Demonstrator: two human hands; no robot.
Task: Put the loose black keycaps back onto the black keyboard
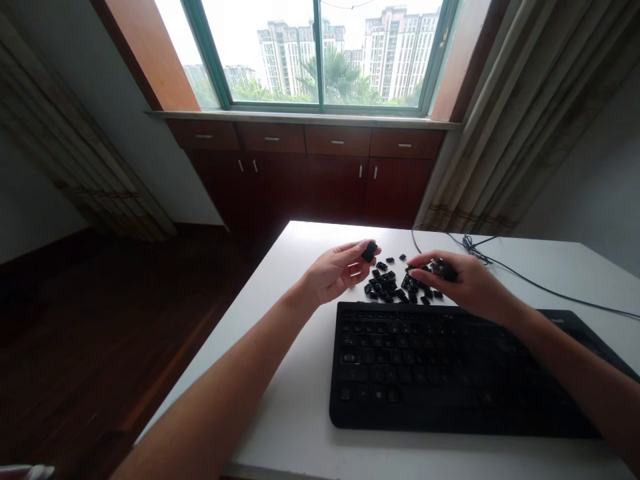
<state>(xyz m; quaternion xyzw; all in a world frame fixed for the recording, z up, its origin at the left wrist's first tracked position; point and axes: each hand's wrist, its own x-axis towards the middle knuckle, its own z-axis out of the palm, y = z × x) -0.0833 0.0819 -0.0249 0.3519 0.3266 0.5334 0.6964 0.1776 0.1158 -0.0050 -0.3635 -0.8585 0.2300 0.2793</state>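
My left hand (345, 270) is raised over the table just left of a pile of loose black keycaps (384, 285), pinching one black keycap (369, 251) between thumb and fingers. On the right, my right hand (463, 277) hovers at the pile's right side. Its thumb and forefinger tips are apart, while a small dark object (445, 269) with a lighter patch sits in the curled fingers; its kind cannot be made out. Below both hands lies a black keyboard (425, 413), partly hidden by my right forearm. Some of its key positions look bare.
The white table (280, 400) carries all of this. A black cable (540, 283) runs across its right side, with a bundled coil (470, 245) near the back edge. Beyond stand a dark red cabinet (310, 187) under a window, and curtains (490, 147).
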